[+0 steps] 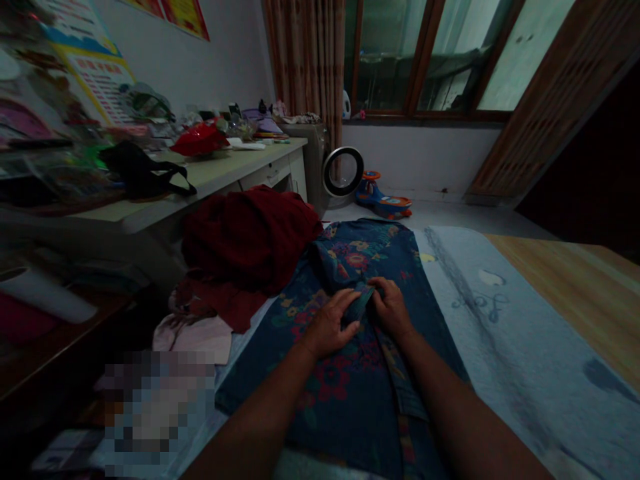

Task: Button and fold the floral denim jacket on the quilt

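A dark blue garment (pixel 350 407) printed with red and yellow flowers lies spread before me, a strip with a stitched edge running down its right part. Near its middle, my left hand (pixel 330 323) has its thumb and fingers closed round a raised bluish fold of the cloth. My right hand (pixel 391 308) pinches the same fold from the other side, its fingertips close to those of the left. Which part of the garment this fold is, I cannot make out. Both forearms reach over the cloth.
The garment rests on a light blue bedcover (pixel 480 320). To its left are a dark red heap of cloth (pixel 250 233) and a pale pink cloth (pixel 195 337). A cluttered desk (pixel 220 170) flanks the left side. Farther off stand a ride-on toy (pixel 383 200) and a round-framed appliance (pixel 343 172).
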Available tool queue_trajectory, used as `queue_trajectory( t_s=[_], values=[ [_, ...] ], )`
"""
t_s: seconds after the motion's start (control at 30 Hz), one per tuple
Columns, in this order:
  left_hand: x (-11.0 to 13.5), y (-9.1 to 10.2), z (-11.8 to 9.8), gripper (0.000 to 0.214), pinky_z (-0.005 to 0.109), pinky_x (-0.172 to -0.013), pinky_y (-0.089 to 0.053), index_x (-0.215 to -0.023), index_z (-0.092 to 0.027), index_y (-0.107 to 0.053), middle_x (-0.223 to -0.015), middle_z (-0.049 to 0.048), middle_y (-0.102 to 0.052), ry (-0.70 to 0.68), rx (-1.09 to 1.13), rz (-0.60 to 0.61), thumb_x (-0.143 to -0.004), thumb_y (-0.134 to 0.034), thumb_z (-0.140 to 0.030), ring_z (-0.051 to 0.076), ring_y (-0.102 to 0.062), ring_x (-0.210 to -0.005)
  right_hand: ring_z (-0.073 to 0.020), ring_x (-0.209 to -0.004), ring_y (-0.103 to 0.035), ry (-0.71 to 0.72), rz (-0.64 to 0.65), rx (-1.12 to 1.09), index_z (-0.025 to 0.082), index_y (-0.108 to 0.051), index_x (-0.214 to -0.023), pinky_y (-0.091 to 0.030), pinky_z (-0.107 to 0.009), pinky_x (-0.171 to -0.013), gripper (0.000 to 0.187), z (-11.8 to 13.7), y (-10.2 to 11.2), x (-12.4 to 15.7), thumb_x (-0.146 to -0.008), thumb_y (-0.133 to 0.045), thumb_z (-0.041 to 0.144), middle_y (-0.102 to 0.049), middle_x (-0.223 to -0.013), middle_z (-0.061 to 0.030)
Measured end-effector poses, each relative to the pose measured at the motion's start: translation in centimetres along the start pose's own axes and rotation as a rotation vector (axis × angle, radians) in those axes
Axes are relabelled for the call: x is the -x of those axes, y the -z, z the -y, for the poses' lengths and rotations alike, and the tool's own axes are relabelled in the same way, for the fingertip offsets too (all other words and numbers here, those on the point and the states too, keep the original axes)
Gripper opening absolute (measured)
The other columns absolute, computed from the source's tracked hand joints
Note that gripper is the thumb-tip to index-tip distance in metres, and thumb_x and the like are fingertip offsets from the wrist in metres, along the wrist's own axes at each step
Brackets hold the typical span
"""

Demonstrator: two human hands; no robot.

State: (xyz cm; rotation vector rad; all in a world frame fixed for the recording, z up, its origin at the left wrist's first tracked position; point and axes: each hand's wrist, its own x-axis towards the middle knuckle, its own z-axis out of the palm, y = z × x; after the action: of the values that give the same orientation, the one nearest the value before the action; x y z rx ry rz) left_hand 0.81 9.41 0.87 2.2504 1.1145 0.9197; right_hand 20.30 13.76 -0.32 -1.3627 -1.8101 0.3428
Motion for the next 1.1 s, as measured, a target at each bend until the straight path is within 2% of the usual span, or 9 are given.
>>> queue_trajectory(
  t_s=[0.17, 0.33, 0.43, 0.5, 0.6, 0.7, 0.87, 1.0, 1.1],
  values=[
    [-0.2, 0.2, 0.0, 0.05, 0.04, -0.11, -0.041, -0.14, -0.02, -0.046, -0.141, 0.0111, -0.051, 0.021, -0.039, -0.037, -0.092, -0.054, -0.034, 0.023, -0.049, -0.13, -0.0227, -0.11, -0.055, -0.041, -0.204, -0.117, 0.02, -0.059, -0.112, -0.042, -0.038, -0.099, 0.034, 0.1, 0.4, 0.0, -0.087, -0.037, 0.024, -0.064, -0.113, -0.0094],
    [-0.4, 0.0, 1.6, 0.037, 0.044, -0.107, -0.042, -0.127, -0.019, -0.057, -0.129, 0.0105, -0.06, 0.104, -0.159, -0.125, -0.093, -0.052, -0.029, 0.025, -0.053, -0.123, -0.0234, -0.117, -0.054, -0.083, -0.241, -0.244, 0.018, -0.049, -0.127, -0.043, -0.038, -0.1, 0.042, -0.1, 0.7, 0.0, -0.09, -0.034, 0.032, -0.057, -0.126, -0.0119],
    [-0.5, -0.3, 2.5, 0.045, 0.043, -0.104, -0.044, -0.135, -0.019, -0.049, -0.128, 0.0115, -0.06, 0.181, -0.112, -0.165, -0.091, -0.053, -0.027, 0.024, -0.056, -0.12, -0.0231, -0.11, -0.059, -0.081, -0.167, -0.343, 0.019, -0.037, -0.141, -0.048, -0.038, -0.094, 0.06, 0.1, 0.5, 0.0, -0.085, -0.051, 0.037, -0.057, -0.128, -0.0131],
    [-0.5, -0.3, 2.7, 0.062, 0.041, -0.101, -0.047, -0.149, -0.021, -0.028, -0.128, 0.0116, -0.059, 0.244, -0.028, -0.219, -0.091, -0.052, -0.026, 0.022, -0.059, -0.115, -0.0227, -0.104, -0.062, -0.07, -0.078, -0.383, 0.02, -0.036, -0.143, -0.05, -0.038, -0.091, 0.068, 0.3, 0.4, 0.0, -0.081, -0.058, 0.036, -0.061, -0.124, -0.0122],
    [-0.6, -0.2, 2.3, 0.077, 0.041, -0.102, -0.046, -0.155, -0.026, -0.009, -0.131, 0.0104, -0.053, 0.25, -0.04, -0.279, -0.09, -0.051, -0.02, 0.02, -0.057, -0.116, -0.023, -0.096, -0.064, -0.042, 0.11, -0.367, 0.02, -0.06, -0.122, -0.05, -0.039, -0.088, 0.041, 0.7, 0.4, 0.0, -0.085, -0.055, 0.038, -0.07, -0.106, -0.0083],
    [-0.7, 0.3, 1.5, 0.068, 0.045, -0.109, -0.039, -0.149, -0.031, -0.032, -0.14, 0.0092, -0.042, 0.216, -0.263, -0.299, -0.086, -0.053, -0.015, 0.025, -0.044, -0.129, -0.0224, -0.093, -0.064, -0.015, 0.222, -0.344, 0.02, -0.069, -0.105, -0.049, -0.037, -0.087, 0.031, 1.0, 0.8, 0.0, -0.089, -0.052, 0.04, -0.071, -0.098, -0.0065],
    [-0.9, 0.7, 1.1, 0.059, 0.048, -0.111, -0.035, -0.137, -0.031, -0.05, -0.156, 0.0045, -0.028, 0.159, -0.45, -0.224, -0.082, -0.057, -0.011, 0.03, -0.033, -0.132, -0.0253, -0.107, -0.058, 0.046, 0.111, -0.105, 0.017, -0.058, -0.125, -0.044, -0.04, -0.093, 0.047, 0.9, 1.3, -0.1, -0.087, -0.053, 0.044, -0.064, -0.118, -0.0122],
    [-1.0, 0.4, 1.6, 0.06, 0.048, -0.107, -0.038, -0.14, -0.029, -0.047, -0.143, 0.0053, -0.046, 0.162, -0.469, -0.128, -0.083, -0.058, -0.016, 0.029, -0.038, -0.125, -0.0334, -0.122, -0.047, 0.057, 0.255, 0.267, 0.017, -0.043, -0.143, -0.036, -0.047, -0.099, 0.078, 0.9, 1.3, 0.2, -0.078, -0.063, 0.056, -0.055, -0.136, -0.0166],
    [-1.1, 0.4, 1.9, 0.052, 0.047, -0.104, -0.041, -0.135, -0.026, -0.053, -0.129, 0.0082, -0.052, 0.22, -0.516, -0.138, -0.084, -0.059, -0.019, 0.029, -0.042, -0.12, -0.0339, -0.123, -0.045, 0.105, 0.378, 0.356, 0.014, -0.036, -0.149, -0.033, -0.046, -0.1, 0.087, 1.1, 1.1, 0.3, -0.076, -0.065, 0.052, -0.055, -0.136, -0.017]
  ],
)
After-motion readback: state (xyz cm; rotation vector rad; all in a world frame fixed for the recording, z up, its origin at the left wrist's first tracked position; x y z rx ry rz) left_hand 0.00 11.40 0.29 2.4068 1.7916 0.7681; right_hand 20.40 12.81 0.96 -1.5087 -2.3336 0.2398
